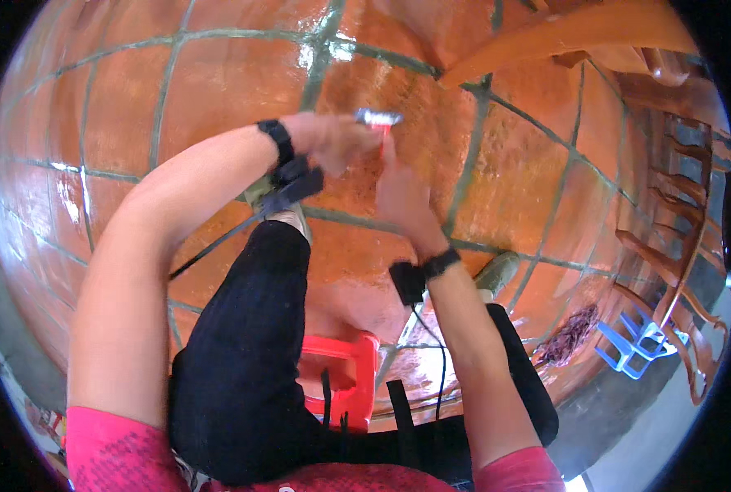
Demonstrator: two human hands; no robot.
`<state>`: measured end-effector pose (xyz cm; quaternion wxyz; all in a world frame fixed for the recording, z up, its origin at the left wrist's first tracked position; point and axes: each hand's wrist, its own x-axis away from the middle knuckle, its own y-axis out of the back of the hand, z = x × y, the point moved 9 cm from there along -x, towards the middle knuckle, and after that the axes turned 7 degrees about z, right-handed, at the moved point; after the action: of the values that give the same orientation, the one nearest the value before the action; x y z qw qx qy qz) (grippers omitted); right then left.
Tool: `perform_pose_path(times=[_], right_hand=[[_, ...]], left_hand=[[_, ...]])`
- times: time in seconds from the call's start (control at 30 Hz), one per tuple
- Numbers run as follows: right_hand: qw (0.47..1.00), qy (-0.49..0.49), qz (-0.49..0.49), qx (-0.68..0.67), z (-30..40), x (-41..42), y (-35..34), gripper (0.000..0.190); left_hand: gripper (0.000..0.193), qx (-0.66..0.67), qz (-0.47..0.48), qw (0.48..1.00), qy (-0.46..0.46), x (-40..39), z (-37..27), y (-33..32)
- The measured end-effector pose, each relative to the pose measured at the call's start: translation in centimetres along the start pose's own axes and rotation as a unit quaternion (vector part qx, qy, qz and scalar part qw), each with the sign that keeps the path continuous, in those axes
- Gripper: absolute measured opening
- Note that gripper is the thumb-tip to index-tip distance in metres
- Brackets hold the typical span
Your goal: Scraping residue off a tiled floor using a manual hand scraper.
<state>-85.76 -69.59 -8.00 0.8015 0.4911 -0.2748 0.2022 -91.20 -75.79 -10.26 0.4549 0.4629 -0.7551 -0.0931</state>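
Observation:
A small tool with a red handle (384,136) and a pale, shiny head (380,117) is held up before me over the tiled floor; blur hides its exact kind. My right hand (404,194) grips the lower handle, its index finger stretched along it towards the head. From the left, my left hand (342,140) reaches the tool, its fingertips beside the head. Motion blur hides whether those fingers hold it or only touch it. Black straps with small dark devices sit on both wrists, the right strap (440,263) trailing a cable.
Glossy terracotta tiles (236,92) cover the floor. A red plastic stool (365,381) is beneath me, between my legs. Wooden furniture (562,37) juts in at upper right. Along the right are a slatted wooden piece (688,258), a blue plastic stool (636,344) and a purplish broom head (568,335).

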Motion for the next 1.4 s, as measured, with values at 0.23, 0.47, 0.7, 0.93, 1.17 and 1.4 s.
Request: perform_pose_path(times=[0.23, 0.47, 0.7, 0.93, 1.17, 1.4], right_hand=[[0.99, 0.079, -0.071, 0.096, 2.9, 4.3, -4.5, 0.076], [0.996, 0.027, -0.064, 0.058, 4.2, -4.3, 1.7, 0.069], [0.994, 0.017, 0.065, 0.087, 3.4, 1.4, -4.2, 0.069], [0.981, 0.134, -0.122, 0.062, 4.3, -3.2, 1.3, 0.063], [1.0, -0.017, -0.01, -0.006, 0.1, 6.6, -4.4, 0.074], [0.999, -0.042, 0.023, 0.014, -4.6, 8.3, -7.1, 0.074]], left_hand=[[0.054, -0.091, -0.058, 0.984, -0.138, 4.2, -6.3, -4.8], [0.067, -0.195, -0.263, 0.945, 0.026, 6.0, 2.5, 2.3], [0.071, -0.207, -0.12, 0.971, -0.03, 6.2, -3.9, -3.6], [0.069, -0.163, -0.294, 0.94, 0.054, 6.0, 1.3, 2.0], [0.06, -0.087, -0.298, 0.927, -0.209, 3.4, -8.1, -2.1], [0.06, -0.022, -0.077, 0.982, -0.173, -2.4, -9.1, -5.7]])
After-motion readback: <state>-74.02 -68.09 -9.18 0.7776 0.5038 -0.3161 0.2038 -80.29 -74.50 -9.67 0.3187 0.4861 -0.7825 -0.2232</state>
